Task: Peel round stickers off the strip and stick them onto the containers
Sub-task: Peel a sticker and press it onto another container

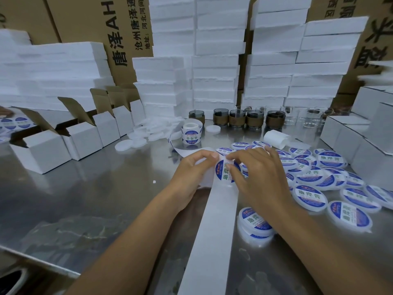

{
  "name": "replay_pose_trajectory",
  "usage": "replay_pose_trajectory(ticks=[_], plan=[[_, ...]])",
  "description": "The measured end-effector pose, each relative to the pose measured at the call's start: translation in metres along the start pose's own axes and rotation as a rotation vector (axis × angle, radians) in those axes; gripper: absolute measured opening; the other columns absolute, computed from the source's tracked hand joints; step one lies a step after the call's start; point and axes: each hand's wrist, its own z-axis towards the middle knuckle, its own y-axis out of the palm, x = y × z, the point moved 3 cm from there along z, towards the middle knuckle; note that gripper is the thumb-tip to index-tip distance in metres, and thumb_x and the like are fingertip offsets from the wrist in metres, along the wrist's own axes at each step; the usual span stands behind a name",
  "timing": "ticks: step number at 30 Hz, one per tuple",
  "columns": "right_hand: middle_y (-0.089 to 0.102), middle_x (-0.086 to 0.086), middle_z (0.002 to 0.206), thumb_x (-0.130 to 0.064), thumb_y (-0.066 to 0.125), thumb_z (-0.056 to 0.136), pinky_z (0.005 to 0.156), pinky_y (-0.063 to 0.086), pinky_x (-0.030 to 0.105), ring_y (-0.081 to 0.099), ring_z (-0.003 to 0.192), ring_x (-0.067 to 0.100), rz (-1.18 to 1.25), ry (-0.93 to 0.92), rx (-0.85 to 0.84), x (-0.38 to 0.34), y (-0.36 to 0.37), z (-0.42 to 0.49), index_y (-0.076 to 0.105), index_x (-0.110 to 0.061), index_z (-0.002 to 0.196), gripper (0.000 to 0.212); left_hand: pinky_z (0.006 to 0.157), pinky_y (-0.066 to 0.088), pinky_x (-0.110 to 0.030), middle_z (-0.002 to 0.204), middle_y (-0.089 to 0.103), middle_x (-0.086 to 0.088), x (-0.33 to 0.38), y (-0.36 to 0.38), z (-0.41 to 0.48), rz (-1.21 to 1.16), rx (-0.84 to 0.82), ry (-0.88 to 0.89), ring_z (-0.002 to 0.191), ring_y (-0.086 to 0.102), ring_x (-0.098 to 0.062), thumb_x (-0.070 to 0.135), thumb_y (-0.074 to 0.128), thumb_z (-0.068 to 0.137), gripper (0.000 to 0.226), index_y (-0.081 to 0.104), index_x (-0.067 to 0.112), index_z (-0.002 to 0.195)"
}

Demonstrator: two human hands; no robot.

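Observation:
A white backing strip (212, 226) runs from the sticker roll (190, 134) across the metal table toward me. My left hand (191, 169) pinches the strip at its bend. My right hand (259, 179) has its fingertips on a round blue-and-white sticker (222, 174) that sits at the strip's fold, partly hidden by the fingers. Several flat round white containers with stickers on them lie to the right, one close by (254, 222) and another beside it (309, 198). Whether a container lies under the sticker, I cannot tell.
Open white cartons (83, 139) stand in a row at the left. Bare white lids (136, 142) lie behind the roll. Dark jars (237, 118) line the back, with foam stacks (214, 67) behind them. White boxes (361, 145) stand at the right. The table edge (42, 262) runs near left.

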Motion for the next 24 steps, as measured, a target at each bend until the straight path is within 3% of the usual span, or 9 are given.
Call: replay_pose_trajectory(ticks=[2,6,10,12,15,18,20,24], plan=[[0.069,0.002,0.082,-0.011,0.072,0.078,0.099,0.035,0.044,0.064,0.085,0.024,0.008,0.002,-0.037,0.000,0.001,0.000,0.070,-0.014,0.090,0.012,0.072,0.056,-0.031,0.099,0.072,-0.008,-0.001,-0.002,0.001,0.011,0.055,0.009,0.085,0.069,-0.021,0.024,0.065,0.086,0.015,0.069,0.025,0.072],[0.064,0.003,0.086,-0.011,0.067,0.080,0.080,0.036,0.031,0.057,0.086,0.022,0.072,-0.011,-0.127,0.000,0.001,0.001,0.068,-0.014,0.089,0.010,0.082,0.056,-0.037,0.102,0.071,-0.005,-0.002,-0.004,0.004,0.062,0.139,0.040,0.092,0.069,-0.022,0.023,0.066,0.086,0.016,0.067,0.026,0.071],[0.057,-0.006,0.086,-0.014,0.063,0.081,0.079,0.036,0.026,0.050,0.084,0.012,0.183,0.022,-0.168,0.001,0.001,0.002,0.063,-0.020,0.086,0.008,0.074,0.056,-0.030,0.087,0.071,0.005,-0.004,-0.008,0.008,0.143,0.224,0.102,0.085,0.070,-0.019,0.025,0.067,0.086,0.018,0.067,0.026,0.068],[0.056,-0.010,0.079,-0.014,0.063,0.079,0.077,0.040,0.027,0.050,0.079,0.009,0.268,0.086,-0.153,0.002,0.001,0.002,0.058,-0.022,0.079,0.009,0.072,0.052,-0.023,0.078,0.069,0.011,-0.004,-0.009,0.010,0.245,0.249,0.166,0.082,0.067,-0.014,0.026,0.066,0.086,0.017,0.066,0.025,0.069],[0.057,-0.010,0.067,-0.009,0.061,0.074,0.065,0.045,0.029,0.054,0.070,0.011,0.385,0.189,-0.075,0.004,-0.002,0.003,0.055,-0.019,0.070,0.013,0.067,0.042,-0.004,0.072,0.065,0.020,-0.004,-0.011,0.011,0.398,0.264,0.278,0.074,0.058,0.008,0.022,0.064,0.086,0.019,0.065,0.026,0.068],[0.056,-0.006,0.063,-0.006,0.058,0.073,0.059,0.040,0.018,0.052,0.064,0.008,0.521,0.288,0.039,0.006,-0.006,0.005,0.053,-0.015,0.065,0.013,0.066,0.040,-0.008,0.073,0.063,0.021,-0.006,-0.011,0.012,0.510,0.250,0.343,0.074,0.054,0.012,0.022,0.064,0.087,0.021,0.061,0.029,0.067],[0.057,-0.006,0.065,-0.006,0.056,0.075,0.057,0.038,0.013,0.050,0.064,0.005,0.627,0.372,0.076,0.008,-0.008,0.005,0.054,-0.015,0.066,0.013,0.072,0.040,-0.013,0.077,0.063,0.018,-0.007,-0.012,0.013,0.493,0.269,0.345,0.081,0.054,0.008,0.023,0.067,0.085,0.017,0.061,0.026,0.069],[0.059,-0.011,0.074,-0.005,0.057,0.080,0.056,0.042,0.010,0.053,0.069,0.003,0.829,0.517,0.070,0.015,-0.006,0.007,0.058,-0.021,0.070,0.019,0.072,0.041,-0.009,0.084,0.065,0.015,0.002,-0.017,0.011,0.262,0.404,0.321,0.089,0.061,-0.003,0.029,0.068,0.084,0.013,0.061,0.025,0.073]])
